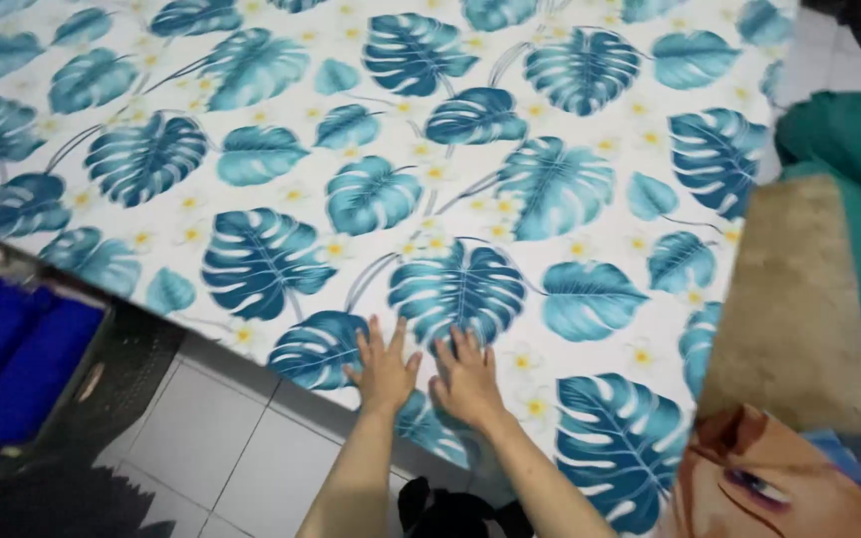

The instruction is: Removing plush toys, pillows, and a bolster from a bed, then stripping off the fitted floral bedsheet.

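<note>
A white bedsheet printed with large teal leaves and small yellow-centred flowers covers a mattress and fills most of the view. My left hand lies flat on the sheet near its front edge, fingers spread. My right hand rests flat beside it, almost touching it, fingers also spread. Neither hand holds anything.
A tan and teal pillow lies on the bed's right side, with a printed cushion below it. A dark basket with blue cloth stands at the left on the white tiled floor. A black object lies by my arms.
</note>
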